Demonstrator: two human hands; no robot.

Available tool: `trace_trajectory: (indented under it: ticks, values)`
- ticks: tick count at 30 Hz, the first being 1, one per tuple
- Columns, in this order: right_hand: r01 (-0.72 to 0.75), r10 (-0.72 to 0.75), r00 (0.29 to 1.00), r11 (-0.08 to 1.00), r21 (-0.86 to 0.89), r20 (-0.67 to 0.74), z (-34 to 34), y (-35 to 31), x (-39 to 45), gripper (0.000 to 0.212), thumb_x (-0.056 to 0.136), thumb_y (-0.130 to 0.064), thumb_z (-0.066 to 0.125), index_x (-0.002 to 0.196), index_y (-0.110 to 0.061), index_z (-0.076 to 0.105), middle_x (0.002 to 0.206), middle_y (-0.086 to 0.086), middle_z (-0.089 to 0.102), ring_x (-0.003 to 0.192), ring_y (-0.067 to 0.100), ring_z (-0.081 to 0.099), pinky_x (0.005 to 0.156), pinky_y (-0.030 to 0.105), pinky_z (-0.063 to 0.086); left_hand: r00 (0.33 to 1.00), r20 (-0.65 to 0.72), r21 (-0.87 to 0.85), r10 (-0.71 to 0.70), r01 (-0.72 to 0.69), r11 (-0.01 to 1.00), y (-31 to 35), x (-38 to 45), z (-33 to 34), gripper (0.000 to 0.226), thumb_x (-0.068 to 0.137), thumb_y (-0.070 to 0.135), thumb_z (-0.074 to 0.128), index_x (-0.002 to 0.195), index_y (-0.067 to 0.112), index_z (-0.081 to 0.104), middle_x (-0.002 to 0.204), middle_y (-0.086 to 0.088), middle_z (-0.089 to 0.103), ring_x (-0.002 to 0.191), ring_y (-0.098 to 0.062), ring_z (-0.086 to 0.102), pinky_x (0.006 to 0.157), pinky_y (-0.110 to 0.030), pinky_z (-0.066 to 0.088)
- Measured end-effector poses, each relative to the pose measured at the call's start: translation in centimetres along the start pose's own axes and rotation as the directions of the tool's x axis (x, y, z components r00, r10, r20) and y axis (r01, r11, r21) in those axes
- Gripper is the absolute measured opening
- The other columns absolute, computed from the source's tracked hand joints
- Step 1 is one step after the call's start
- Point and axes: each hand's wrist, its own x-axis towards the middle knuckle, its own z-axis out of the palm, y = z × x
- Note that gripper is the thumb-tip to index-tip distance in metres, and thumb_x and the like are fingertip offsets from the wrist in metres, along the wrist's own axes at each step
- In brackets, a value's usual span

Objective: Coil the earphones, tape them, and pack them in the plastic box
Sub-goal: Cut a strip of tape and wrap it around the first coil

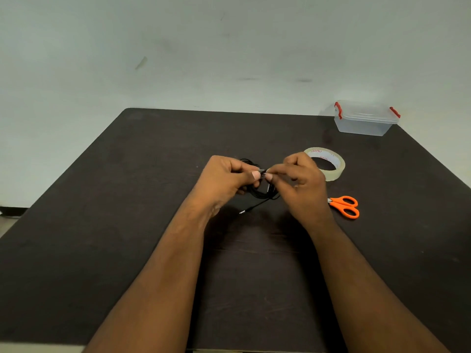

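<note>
Pinching the coiled earphones (257,193) in my left hand (224,179), right hand (297,179) pinching a tape strip (262,170) — I'd wrap it snugly, loops bunched.

Black earphones (257,193), orange scissors (346,206), red-clasped clear plastic box (364,122), dark brown table (127,225).

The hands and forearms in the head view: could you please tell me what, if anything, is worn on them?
Nothing is worn on them. The left hand and the right hand are bare, with no gloves, rings, watch or bracelet visible. Both forearms are uncovered down to the bottom edge of the picture, so no sleeve shows. The thumbnails look short and unpainted.
</note>
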Motion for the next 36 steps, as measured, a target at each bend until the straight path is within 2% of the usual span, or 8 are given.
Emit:
trace_trajectory:
  ticks: [5, 10, 14, 18, 21, 26, 31, 36]
  values:
    - [-0.099, 0.098, 0.994, 0.995, 0.01, 0.051, 0.0, 0.0, 0.0, 0.005, 0.078, -0.01, 0.075, 0.083, -0.01, 0.074, 0.082, -0.001, 0.055, 0.077, 0.005, 0.051, 0.066, 0.009, 0.035, 0.993, 0.073, 0.314, 0.091, -0.11, 0.943, -0.5, 0.3, -0.3, 0.015, 0.082, 0.009, 0.072, 0.093, 0.017, 0.078, 0.083, -0.002, 0.075, 0.079, -0.016, 0.069, 0.077, -0.032, 0.056]
    - [0.099, -0.074, 0.983, 0.984, -0.149, 0.166, 0.5, -0.4, 0.2, 0.005, 0.081, -0.01, 0.068, 0.085, -0.009, 0.066, 0.089, -0.002, 0.05, 0.083, 0.016, 0.05, 0.072, 0.023, 0.039, 0.992, 0.034, 0.588, 0.12, -0.117, 0.8, 0.4, 0.1, 0.1, 0.015, 0.085, 0.018, 0.07, 0.099, 0.019, 0.076, 0.086, 0.005, 0.072, 0.08, -0.008, 0.066, 0.07, -0.013, 0.049]
    - [0.195, -0.139, 0.965, 0.948, -0.251, 0.223, 0.6, -0.5, 0.4, 0.005, 0.085, -0.01, 0.064, 0.089, -0.01, 0.063, 0.094, 0.006, 0.055, 0.085, 0.021, 0.051, 0.071, 0.037, 0.044, 0.993, 0.058, 0.688, 0.104, -0.115, 0.716, 0.8, 0.3, 0.4, 0.017, 0.089, 0.023, 0.066, 0.103, 0.019, 0.075, 0.088, -0.003, 0.072, 0.08, -0.015, 0.067, 0.073, -0.026, 0.054]
    - [0.005, 0.019, 0.975, 0.994, -0.106, 0.223, 0.1, -0.4, 0.2, 0.004, 0.088, -0.007, 0.06, 0.089, -0.011, 0.06, 0.092, -0.001, 0.055, 0.084, 0.013, 0.052, 0.071, 0.026, 0.042, 0.98, 0.154, 0.708, 0.129, -0.201, 0.678, 1.2, 0.1, 0.7, 0.018, 0.093, 0.015, 0.06, 0.105, 0.014, 0.073, 0.094, -0.008, 0.071, 0.089, -0.022, 0.065, 0.078, -0.025, 0.048]
    - [-0.211, 0.2, 0.949, 0.977, 0.019, 0.242, -0.2, -0.8, 0.1, 0.004, 0.09, -0.007, 0.06, 0.089, -0.011, 0.061, 0.082, -0.007, 0.06, 0.074, 0.003, 0.054, 0.064, 0.017, 0.043, 0.98, 0.153, 0.728, 0.13, -0.2, 0.656, 0.9, 0.4, 1.0, 0.019, 0.091, 0.014, 0.061, 0.105, 0.016, 0.074, 0.092, -0.008, 0.071, 0.086, -0.021, 0.065, 0.082, -0.036, 0.054]
    - [-0.408, 0.365, 0.901, 0.896, 0.176, 0.233, -0.6, -0.9, 0.6, 0.008, 0.087, -0.006, 0.064, 0.083, -0.013, 0.064, 0.077, -0.002, 0.064, 0.07, 0.002, 0.056, 0.063, 0.016, 0.046, 0.974, 0.049, 0.57, 0.222, -0.21, 0.794, 0.2, -0.2, 1.5, 0.017, 0.087, 0.012, 0.068, 0.101, 0.02, 0.075, 0.092, 0.002, 0.072, 0.084, -0.006, 0.064, 0.079, -0.02, 0.053]
    - [-0.595, 0.508, 0.803, 0.704, 0.388, 0.311, -0.8, -0.7, 0.8, 0.01, 0.085, 0.001, 0.063, 0.08, -0.008, 0.064, 0.072, 0.018, 0.064, 0.068, 0.02, 0.057, 0.062, 0.027, 0.046, 0.933, 0.066, 0.484, 0.353, -0.339, 0.806, -0.1, -0.6, 2.1, 0.026, 0.084, 0.002, 0.068, 0.102, 0.02, 0.07, 0.082, 0.001, 0.071, 0.074, -0.005, 0.063, 0.073, -0.025, 0.055]
    - [-0.76, 0.528, 0.629, 0.264, 0.594, 0.57, -1.9, -1.1, 1.0, 0.01, 0.085, 0.002, 0.056, 0.079, -0.006, 0.059, 0.07, 0.009, 0.069, 0.066, 0.015, 0.064, 0.058, 0.025, 0.051, 0.879, 0.106, 0.432, 0.465, -0.462, 0.775, 0.4, -1.2, 2.2, 0.051, 0.085, -0.003, 0.064, 0.11, 0.035, 0.043, 0.08, -0.004, 0.067, 0.079, -0.014, 0.064, 0.073, -0.038, 0.056]
